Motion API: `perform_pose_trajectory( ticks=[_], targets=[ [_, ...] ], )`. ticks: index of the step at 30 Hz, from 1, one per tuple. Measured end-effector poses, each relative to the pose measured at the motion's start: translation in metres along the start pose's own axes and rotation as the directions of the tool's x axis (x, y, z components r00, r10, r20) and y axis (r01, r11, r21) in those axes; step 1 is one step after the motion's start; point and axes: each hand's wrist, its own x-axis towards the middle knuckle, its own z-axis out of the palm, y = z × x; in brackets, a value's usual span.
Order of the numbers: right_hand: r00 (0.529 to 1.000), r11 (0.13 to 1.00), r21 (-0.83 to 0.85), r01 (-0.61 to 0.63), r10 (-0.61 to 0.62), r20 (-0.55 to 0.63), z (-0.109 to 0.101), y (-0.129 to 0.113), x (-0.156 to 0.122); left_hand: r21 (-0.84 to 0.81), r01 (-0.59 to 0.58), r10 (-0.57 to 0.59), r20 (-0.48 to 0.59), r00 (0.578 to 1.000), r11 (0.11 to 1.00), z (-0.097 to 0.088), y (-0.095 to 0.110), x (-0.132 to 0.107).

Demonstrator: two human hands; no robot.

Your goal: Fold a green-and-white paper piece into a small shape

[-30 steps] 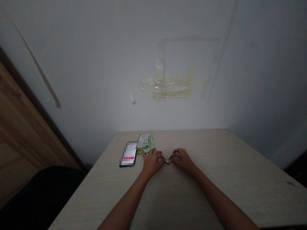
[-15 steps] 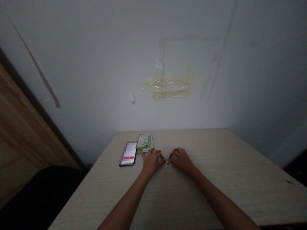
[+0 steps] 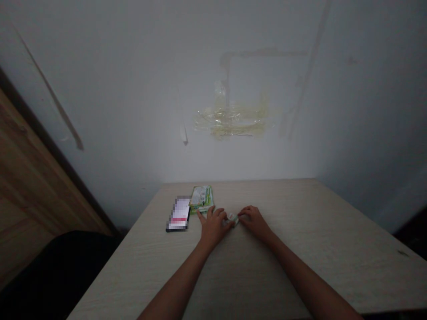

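Between my hands, low over the table, is a small white and green piece (image 3: pixel 232 218), perhaps paper or wrapper; its kind is too small to make out. My left hand (image 3: pixel 213 226) pinches it from the left with thumb and index finger, the other fingers loosely spread. From the right, my right hand (image 3: pixel 255 221) grips its edge with closed fingertips. Just beyond my left fingers lies a stack of flat green and white printed packets (image 3: pixel 202 198). A phone (image 3: pixel 179 214) with a lit, blurred-out screen rests to the left of them.
The pale wooden table (image 3: pixel 247 275) meets a white wall (image 3: pixel 133 89) at its far edge. Yellowed clear tape (image 3: pixel 233 120) sticks to that wall. At left are a dark object (image 3: pixel 63 271), possibly a chair back, and a wooden panel (image 3: pixel 20 164).
My left fingertips have shifted slightly right and now cover the near side of the small piece. It looks tilted, extending toward my right fingertips. The packets and phone have stayed put.
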Motion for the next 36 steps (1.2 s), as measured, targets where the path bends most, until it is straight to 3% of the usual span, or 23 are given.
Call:
perform_pose_trajectory(
  ticks=[24,31,36],
  targets=[
    [0.997,0.995,-0.057,-0.078,0.077,-0.02,0.007,-0.002,0.002,-0.016,0.062,-0.061,0.03,0.998,0.998,0.009,-0.002,0.0],
    [0.996,0.996,0.022,-0.09,0.09,-0.028,0.007,0.001,0.003,-0.089,0.127,-0.125,0.031,0.992,0.988,0.005,0.0,0.003],
    [0.996,0.997,0.057,-0.048,0.052,-0.073,0.008,0.006,0.002,-0.11,0.11,-0.108,0.017,0.994,0.988,-0.002,0.002,0.003]
  ],
)
